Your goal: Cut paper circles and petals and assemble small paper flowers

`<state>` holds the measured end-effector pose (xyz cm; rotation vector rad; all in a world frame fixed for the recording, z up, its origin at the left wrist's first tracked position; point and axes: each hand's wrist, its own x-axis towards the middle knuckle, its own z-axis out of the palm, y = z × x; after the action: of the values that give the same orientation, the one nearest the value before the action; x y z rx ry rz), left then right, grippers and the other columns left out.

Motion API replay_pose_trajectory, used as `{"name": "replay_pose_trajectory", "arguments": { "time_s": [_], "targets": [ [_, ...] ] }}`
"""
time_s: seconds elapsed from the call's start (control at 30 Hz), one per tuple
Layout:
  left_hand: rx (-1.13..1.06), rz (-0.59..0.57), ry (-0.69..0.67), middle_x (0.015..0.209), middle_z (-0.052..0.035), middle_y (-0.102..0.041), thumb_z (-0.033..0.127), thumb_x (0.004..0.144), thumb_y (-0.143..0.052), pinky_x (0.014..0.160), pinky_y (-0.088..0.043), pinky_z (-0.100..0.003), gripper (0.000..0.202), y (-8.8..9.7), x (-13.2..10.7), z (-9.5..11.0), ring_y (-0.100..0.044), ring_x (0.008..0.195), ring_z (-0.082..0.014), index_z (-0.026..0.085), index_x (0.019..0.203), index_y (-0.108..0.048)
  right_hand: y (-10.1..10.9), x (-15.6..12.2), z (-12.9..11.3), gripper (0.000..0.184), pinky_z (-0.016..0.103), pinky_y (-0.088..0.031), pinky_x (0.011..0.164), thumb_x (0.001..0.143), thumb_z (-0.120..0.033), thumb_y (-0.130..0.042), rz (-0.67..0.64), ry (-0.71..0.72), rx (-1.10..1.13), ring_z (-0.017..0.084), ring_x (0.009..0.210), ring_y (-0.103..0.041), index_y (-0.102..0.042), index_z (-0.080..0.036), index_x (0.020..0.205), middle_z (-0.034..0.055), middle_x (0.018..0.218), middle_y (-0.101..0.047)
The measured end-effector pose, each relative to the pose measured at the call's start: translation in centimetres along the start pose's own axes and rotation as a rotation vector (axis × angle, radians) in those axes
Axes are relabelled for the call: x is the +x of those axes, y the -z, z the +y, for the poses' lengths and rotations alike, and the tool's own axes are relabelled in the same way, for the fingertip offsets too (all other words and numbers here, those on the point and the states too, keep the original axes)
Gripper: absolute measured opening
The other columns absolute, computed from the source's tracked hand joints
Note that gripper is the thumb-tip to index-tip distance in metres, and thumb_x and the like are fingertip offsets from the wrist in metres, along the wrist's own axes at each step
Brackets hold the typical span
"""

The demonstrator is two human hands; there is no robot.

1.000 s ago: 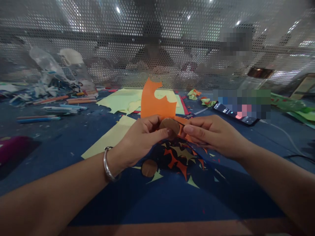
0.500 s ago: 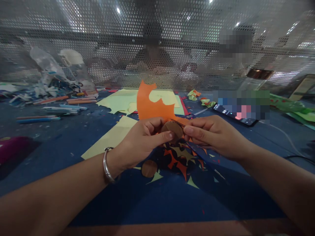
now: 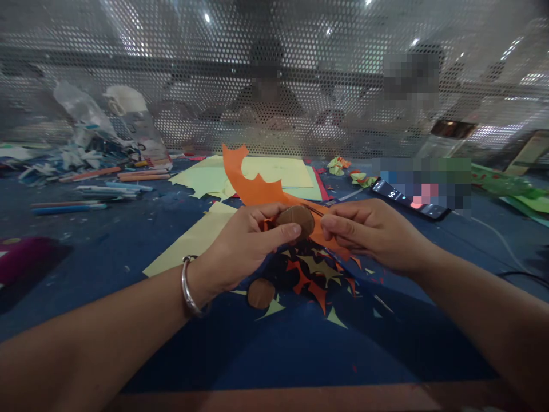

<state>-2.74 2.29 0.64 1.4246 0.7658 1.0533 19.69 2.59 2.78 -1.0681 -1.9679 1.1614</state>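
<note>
My left hand pinches a brown paper disc together with an orange paper sheet that has jagged cut edges. The sheet leans up and away to the left behind the disc. My right hand is closed on the right side of the same orange sheet, with a thin dark tool poking out of its fingers toward the disc. Below the hands lie orange and yellow paper offcuts and a second brown disc on the blue table.
Yellow paper sheets lie behind the hands. Pens and markers are scattered at the left, a phone lies at the right, and crumpled scraps sit near a perforated metal screen. People sit beyond that screen.
The orange sheet has tipped from nearly upright over to the left and lower. Both hands stayed close together around the brown disc.
</note>
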Motion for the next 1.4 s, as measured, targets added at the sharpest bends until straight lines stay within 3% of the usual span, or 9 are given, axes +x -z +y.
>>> {"name": "replay_pose_trajectory", "arguments": {
  "time_s": [0.4,0.6,0.8,0.97,1.13,1.3,1.4],
  "targets": [
    [-0.051,-0.025,0.063,0.076,0.0011,-0.07,0.023,0.08,-0.081,0.069,-0.05,-0.023,0.011,-0.25,-0.07,0.24,-0.059,0.068,-0.0109,0.017,0.089,-0.078,0.13,-0.1,-0.27,0.045,0.022,-0.021,0.042,0.092,-0.059,-0.064,-0.043,-0.006,-0.003,0.006,0.045,-0.03,-0.065,-0.016,0.077,-0.0083,0.052,-0.039],
    [-0.013,-0.022,0.045,0.068,0.0043,-0.064,0.017,0.082,-0.077,0.061,-0.044,-0.018,0.001,-0.1,0.05,0.58,-0.05,0.059,-0.0068,0.017,0.082,-0.076,0.23,-0.01,-0.34,0.046,0.022,-0.024,0.044,0.093,-0.058,-0.064,-0.034,0.036,-0.046,0.006,0.048,-0.031,-0.063,-0.017,0.073,-0.0072,0.055,-0.04],
    [-0.091,0.026,0.085,0.077,0.004,-0.07,0.012,0.073,-0.084,0.064,-0.047,-0.016,0.022,0.05,0.02,0.23,-0.058,0.067,-0.0072,0.018,0.092,-0.075,0.21,0.18,-0.2,0.041,0.022,-0.023,0.042,0.094,-0.051,-0.063,-0.034,0.055,-0.031,0.005,0.045,-0.029,-0.063,-0.016,0.073,-0.0081,0.053,-0.038],
    [-0.157,0.043,0.114,0.084,0.0022,-0.074,0.018,0.075,-0.087,0.071,-0.052,-0.019,0.02,0.13,0.05,-0.05,-0.064,0.075,-0.0094,0.019,0.092,-0.077,0.17,0.12,-0.18,0.038,0.022,-0.023,0.042,0.094,-0.048,-0.065,-0.033,0.055,0.005,0.005,0.044,-0.029,-0.063,-0.016,0.073,-0.0089,0.051,-0.037],
    [-0.099,0.041,0.083,0.082,0.0019,-0.073,0.021,0.078,-0.084,0.069,-0.051,-0.021,0.01,0.24,0.09,0.02,-0.063,0.073,-0.0102,0.019,0.085,-0.078,0.23,0.05,-0.19,0.038,0.022,-0.023,0.043,0.096,-0.048,-0.063,-0.039,0.078,0.012,0.005,0.044,-0.028,-0.064,-0.016,0.075,-0.009,0.051,-0.037],
    [-0.076,0.056,0.073,0.085,-0.0011,-0.074,0.02,0.078,-0.082,0.073,-0.052,-0.025,0.012,0.06,0.04,0.04,-0.065,0.077,-0.0133,0.016,0.088,-0.077,0.25,0.02,-0.26,0.039,0.023,-0.023,0.045,0.097,-0.047,-0.06,-0.034,0.088,-0.034,0.006,0.045,-0.028,-0.062,-0.017,0.072,-0.0086,0.053,-0.038],
    [-0.075,0.059,0.09,0.081,-0.0004,-0.072,0.021,0.078,-0.081,0.064,-0.05,-0.023,0.012,-0.04,-0.04,-0.03,-0.065,0.073,-0.013,0.017,0.088,-0.074,0.3,-0.01,-0.33,0.04,0.024,-0.024,0.045,0.097,-0.047,-0.06,-0.019,0.083,-0.098,0.006,0.046,-0.031,-0.062,-0.017,0.07,-0.0074,0.054,-0.041]
  ]
}}
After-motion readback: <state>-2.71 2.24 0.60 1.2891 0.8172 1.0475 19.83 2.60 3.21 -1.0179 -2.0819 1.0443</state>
